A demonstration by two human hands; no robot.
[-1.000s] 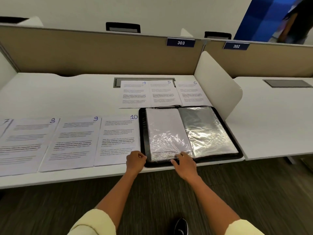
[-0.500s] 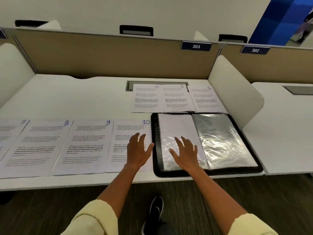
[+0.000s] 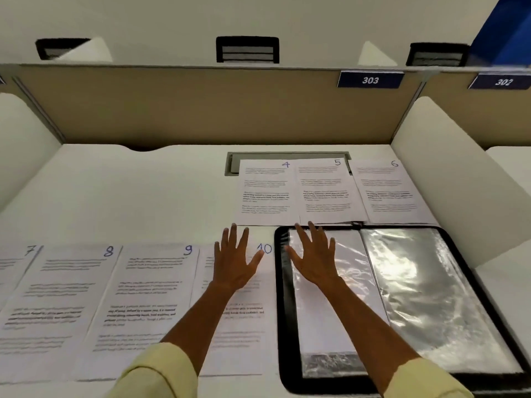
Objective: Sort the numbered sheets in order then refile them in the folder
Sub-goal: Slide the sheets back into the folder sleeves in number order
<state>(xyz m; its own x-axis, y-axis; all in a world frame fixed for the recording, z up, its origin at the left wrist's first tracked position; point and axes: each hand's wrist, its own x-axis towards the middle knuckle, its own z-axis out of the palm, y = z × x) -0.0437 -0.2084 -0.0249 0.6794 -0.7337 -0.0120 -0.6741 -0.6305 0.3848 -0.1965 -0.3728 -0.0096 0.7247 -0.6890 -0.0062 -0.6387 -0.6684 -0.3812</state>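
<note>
A black folder (image 3: 282,311) lies open on the desk at the right, showing two clear plastic sleeves; the left sleeve (image 3: 353,297) has a white sheet in it. Sheets 4 (image 3: 265,193), 5 (image 3: 327,191) and 6 (image 3: 388,191) lie in a row behind the folder. Sheets 7 (image 3: 11,268), 8 (image 3: 57,305), 9 (image 3: 143,305) and 10 (image 3: 244,326) lie in a row left of it. My left hand (image 3: 234,258) is over the top of sheet 10, fingers spread and straight. My right hand (image 3: 314,255) is over the left sleeve's upper part, fingers also spread.
A tan partition (image 3: 201,107) closes the back of the white desk (image 3: 129,191), with white side dividers at left and right (image 3: 459,191). A grey cable hatch (image 3: 232,162) sits behind sheet 4. Labels 303 and 302 hang on the partition.
Both hands have moved from the folder's near edge forward toward the far row of sheets, fingers opening out. The view has tilted up and come closer to the desk.
</note>
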